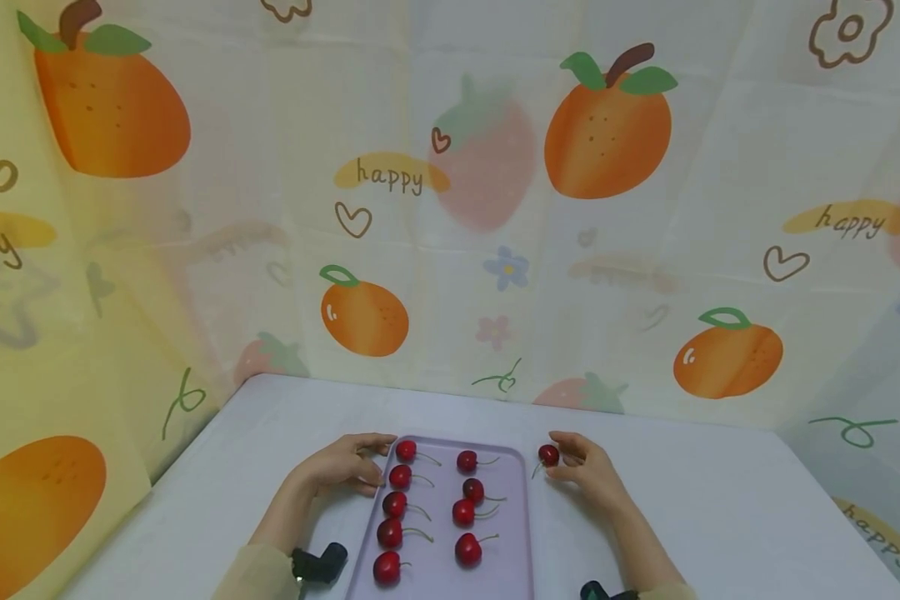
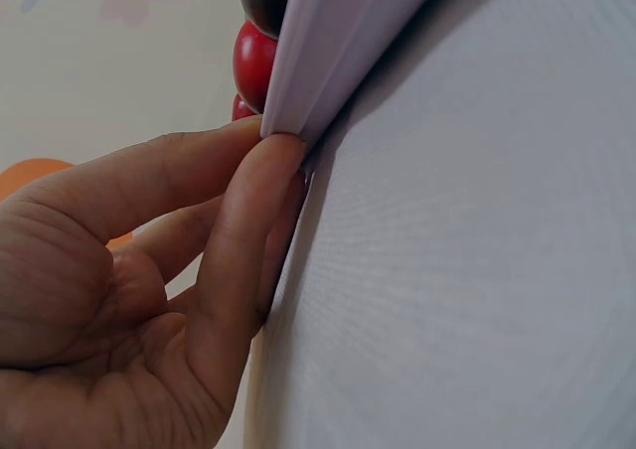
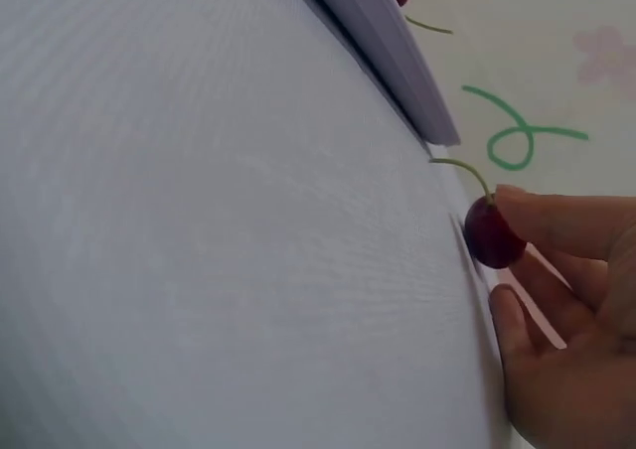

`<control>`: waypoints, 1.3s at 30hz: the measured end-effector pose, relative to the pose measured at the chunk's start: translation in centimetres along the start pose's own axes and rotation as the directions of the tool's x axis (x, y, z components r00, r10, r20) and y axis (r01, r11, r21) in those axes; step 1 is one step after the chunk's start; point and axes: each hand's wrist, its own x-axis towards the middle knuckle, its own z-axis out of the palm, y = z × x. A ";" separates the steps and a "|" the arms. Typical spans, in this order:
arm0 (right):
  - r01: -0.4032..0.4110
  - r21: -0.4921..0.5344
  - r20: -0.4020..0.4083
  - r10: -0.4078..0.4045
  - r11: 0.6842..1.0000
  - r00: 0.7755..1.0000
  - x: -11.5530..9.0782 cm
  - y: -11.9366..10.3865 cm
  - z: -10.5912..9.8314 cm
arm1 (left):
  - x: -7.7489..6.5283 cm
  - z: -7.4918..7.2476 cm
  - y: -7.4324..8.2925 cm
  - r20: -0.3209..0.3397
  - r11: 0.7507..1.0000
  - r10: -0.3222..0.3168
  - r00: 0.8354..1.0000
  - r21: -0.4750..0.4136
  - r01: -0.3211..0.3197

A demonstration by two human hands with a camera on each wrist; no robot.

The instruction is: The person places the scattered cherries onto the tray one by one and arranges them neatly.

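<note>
A light purple tray [image 1: 431, 517] lies on the white table, bearing two columns of red cherries with green stems. My left hand [image 1: 345, 465] is at the tray's far left corner; in the left wrist view its fingertips [image 2: 278, 151] grip the rim. To the right of the tray, my right hand [image 1: 587, 471] holds a single dark red cherry [image 1: 548, 455] between its fingers, just outside the rim. That cherry's curved stem [image 3: 465, 164] points toward the tray in the right wrist view. The left column has a cherry [image 1: 394, 505] midway along; the right column has a cherry [image 1: 468, 550] nearest me.
The white table [image 1: 720, 517] extends to both sides of the tray. Behind it hangs a pale curtain [image 1: 450, 317] printed with oranges, strawberries and hearts. Dark wrist devices show near both sleeves, one by the left sleeve [image 1: 258, 575].
</note>
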 end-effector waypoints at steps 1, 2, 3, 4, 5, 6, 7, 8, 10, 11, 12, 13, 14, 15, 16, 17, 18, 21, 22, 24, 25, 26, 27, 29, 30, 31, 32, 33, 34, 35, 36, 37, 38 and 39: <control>0.010 0.001 0.008 -0.010 1.000 1.000 0.0 0.0 0.0 | 0.0 0.0 0.0 -0.001 1.000 -0.001 1.000 0.000 0.001; 0.019 0.000 0.016 -0.019 1.000 1.000 0.0 0.1 0.0 | 0.0 0.0 0.0 -0.001 1.000 0.000 1.000 0.000 0.000; 0.028 -0.001 0.022 -0.028 1.000 0.999 0.0 0.1 0.0 | 0.0 0.0 0.0 -0.003 1.000 -0.001 1.000 -0.001 0.001; 0.038 -0.006 0.033 -0.038 0.999 0.999 0.0 0.1 0.0 | 0.0 0.1 0.0 -0.003 1.000 -0.003 1.000 0.000 0.003; 0.046 -0.010 0.038 -0.045 0.999 0.998 -0.1 0.0 0.0 | 0.0 0.1 0.0 -0.004 1.000 -0.004 1.000 0.000 0.004; 0.053 -0.019 0.042 -0.052 0.998 0.998 -0.1 0.0 0.0 | 0.0 0.1 0.0 -0.005 1.000 -0.006 1.000 -0.001 0.006; 0.058 -0.026 0.038 -0.057 0.998 0.998 -0.1 0.0 0.0 | 0.0 0.1 0.1 -0.006 1.000 -0.008 1.000 -0.001 0.008; 0.065 -0.042 0.036 -0.063 0.997 0.997 -0.1 0.0 0.1 | 0.0 0.1 0.1 -0.007 1.000 -0.010 1.000 -0.002 0.010; 0.064 -0.058 0.022 -0.063 0.996 0.998 -0.1 0.0 0.2 | 0.0 0.1 0.1 -0.007 1.000 -0.013 1.000 -0.002 0.013; 0.057 -0.061 0.012 -0.056 0.996 0.998 -0.1 0.1 0.2 | 0.1 0.1 0.2 -0.007 1.000 -0.014 1.000 -0.003 0.014; 0.055 -0.069 0.008 -0.054 0.996 0.999 -0.1 0.1 0.3 | 0.1 0.1 0.2 -0.007 1.000 -0.015 1.000 -0.003 0.015; 0.046 -0.070 0.000 -0.046 0.996 0.999 0.0 0.1 0.3 | 0.1 0.1 0.2 -0.007 1.000 -0.015 1.000 -0.002 0.015; 0.043 -0.076 -0.004 -0.043 0.996 0.999 0.0 0.2 0.3 | 0.1 0.1 0.2 -0.007 1.000 -0.016 1.000 -0.001 0.016; 0.037 -0.074 -0.010 -0.038 0.997 0.999 0.0 0.2 0.4 | 0.1 0.1 0.2 -0.007 1.000 -0.017 1.000 -0.002 0.017; 0.034 -0.075 -0.015 -0.035 0.997 0.999 0.0 0.2 0.4 | 0.1 0.1 0.2 -0.007 1.000 -0.017 1.000 -0.001 0.017; 0.032 -0.073 -0.018 -0.033 0.997 0.999 0.0 0.2 0.4 | 0.1 0.1 0.2 -0.009 1.000 -0.017 1.000 0.000 0.017; 0.032 -0.078 -0.021 -0.034 0.996 0.999 0.0 0.3 0.5 | 0.1 0.1 0.2 -0.009 1.000 -0.018 1.000 0.000 0.018; 0.028 -0.089 -0.038 -0.031 0.996 0.999 0.0 0.3 0.6 | 0.0 0.1 0.2 -0.009 1.000 -0.016 1.000 0.003 0.016; 0.026 -0.092 -0.044 -0.031 0.995 0.999 0.0 0.3 0.6 | 0.0 0.1 0.2 -0.008 1.000 -0.015 1.000 0.004 0.015; 0.027 -0.103 -0.051 -0.032 0.994 0.998 0.0 0.4 0.6 | 0.0 0.2 0.2 -0.009 1.000 -0.014 1.000 0.006 0.014; 0.026 -0.106 -0.054 -0.032 0.994 0.998 0.0 0.4 0.6 | 0.0 0.2 0.2 -0.011 1.000 -0.015 1.000 0.007 0.015; 0.025 -0.107 -0.058 -0.031 0.994 0.998 0.0 0.4 0.6 | 0.0 0.2 0.2 -0.012 1.000 -0.016 1.000 0.009 0.016; 0.024 -0.105 -0.061 -0.031 0.994 0.998 0.0 0.4 0.6 | 0.0 0.2 0.2 -0.015 1.000 -0.018 1.000 0.010 0.018; 0.022 -0.103 -0.064 -0.029 0.994 0.998 0.0 0.5 0.6 | -0.1 0.2 0.3 -0.019 1.000 -0.021 1.000 0.011 0.021; 0.021 -0.096 -0.064 -0.027 0.995 0.998 0.0 0.5 0.6 | -0.1 0.3 0.3 -0.020 1.000 -0.021 1.000 0.012 0.022; 0.016 -0.089 -0.067 -0.022 0.996 0.997 0.0 0.6 0.6 | -0.1 0.3 0.3 -0.021 1.000 -0.021 1.000 0.012 0.022; 0.015 -0.077 -0.069 -0.021 0.997 0.997 0.0 0.6 0.6 | -0.1 0.3 0.3 -0.022 1.000 -0.021 1.000 0.012 0.021; 0.011 -0.063 -0.072 -0.016 0.998 0.997 0.0 0.6 0.6 | -0.1 0.3 0.3 -0.022 1.000 -0.020 1.000 0.012 0.020; 0.008 -0.051 -0.076 -0.012 0.999 0.997 0.0 0.7 0.6 | -0.1 0.3 0.2 -0.022 1.000 -0.018 1.000 0.013 0.018; 0.006 -0.043 -0.086 -0.009 0.999 0.996 0.0 0.7 0.6 | -0.1 0.3 0.2 -0.022 1.000 -0.017 1.000 0.013 0.017; 0.000 -0.032 -0.093 -0.003 0.999 0.996 0.1 0.7 0.5 | -0.1 0.2 0.2 -0.023 1.000 -0.016 1.000 0.013 0.017; -0.007 -0.017 -0.102 0.005 1.000 0.995 0.0 0.7 0.5 | -0.1 0.2 0.2 -0.024 1.000 -0.017 1.000 0.013 0.017; -0.012 -0.003 -0.110 0.012 1.000 0.994 0.0 0.6 0.5 | -0.1 0.2 0.2 -0.025 1.000 -0.017 1.000 0.014 0.017; -0.023 0.010 -0.121 0.024 1.000 0.992 0.0 0.6 0.5 | -0.1 0.2 0.2 -0.026 1.000 -0.017 1.000 0.016 0.017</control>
